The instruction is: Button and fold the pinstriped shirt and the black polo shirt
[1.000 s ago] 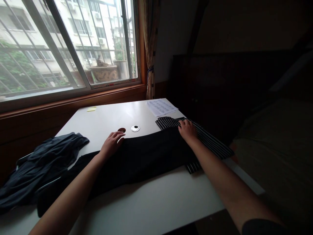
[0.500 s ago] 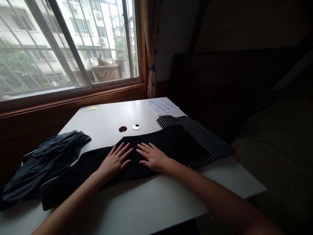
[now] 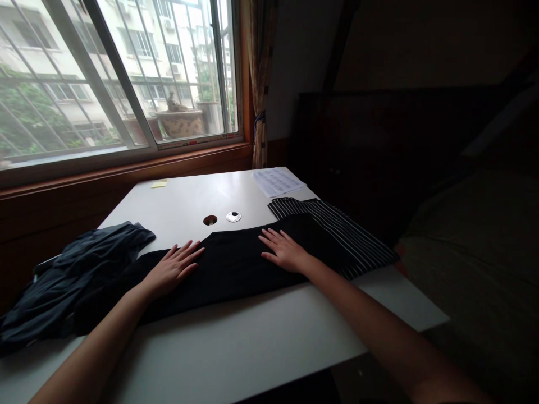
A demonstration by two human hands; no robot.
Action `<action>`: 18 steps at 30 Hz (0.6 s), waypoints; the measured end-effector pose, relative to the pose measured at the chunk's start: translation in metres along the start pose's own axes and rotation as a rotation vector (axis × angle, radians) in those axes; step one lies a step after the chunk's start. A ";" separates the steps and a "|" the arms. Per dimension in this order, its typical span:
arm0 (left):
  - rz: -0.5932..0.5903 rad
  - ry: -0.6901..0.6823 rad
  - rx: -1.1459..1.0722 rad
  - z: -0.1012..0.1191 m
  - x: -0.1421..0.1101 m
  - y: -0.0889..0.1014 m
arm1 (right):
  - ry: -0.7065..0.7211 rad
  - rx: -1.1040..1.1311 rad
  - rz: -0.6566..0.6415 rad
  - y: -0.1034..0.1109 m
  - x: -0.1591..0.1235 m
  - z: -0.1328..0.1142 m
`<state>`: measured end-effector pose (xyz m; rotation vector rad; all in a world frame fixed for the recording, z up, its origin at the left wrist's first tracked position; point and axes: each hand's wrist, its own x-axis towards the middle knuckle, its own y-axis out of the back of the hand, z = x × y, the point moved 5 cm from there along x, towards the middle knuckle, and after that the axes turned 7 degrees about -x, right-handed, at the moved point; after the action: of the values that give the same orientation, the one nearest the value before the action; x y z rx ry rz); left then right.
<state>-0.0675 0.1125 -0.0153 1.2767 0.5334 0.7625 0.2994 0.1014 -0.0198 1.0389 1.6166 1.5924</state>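
A long black garment (image 3: 236, 264), its exact kind hard to make out, lies stretched across the white table. My left hand (image 3: 172, 269) rests flat on its left part with the fingers spread. Further right, my right hand (image 3: 284, 251) also lies flat on the dark cloth, fingers apart. Neither hand grips anything. The garment's right end lies over a black-and-white striped garment (image 3: 353, 235). At its left end it meets a crumpled dark grey garment (image 3: 88, 264); where one stops and the other begins is hard to see.
The white table (image 3: 202, 348) has a round hole (image 3: 210, 220) and a silver round cover (image 3: 233, 216) beyond the cloth. Printed papers (image 3: 278, 182) lie at the back right, a yellow note (image 3: 159, 183) at the back left. A barred window (image 3: 126, 78) stands behind.
My right hand went from the striped garment to the middle of the black cloth, near my left hand. Since then the hands have slid apart, left hand leftward and right hand rightward.
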 end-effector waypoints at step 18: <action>0.160 0.485 -0.147 -0.091 -0.139 0.058 | -0.079 -0.021 0.003 -0.005 0.005 0.013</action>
<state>-0.2366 0.0717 0.0122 1.0045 0.7535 1.2363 0.3075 0.1119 -0.0254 1.0799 1.5432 1.5475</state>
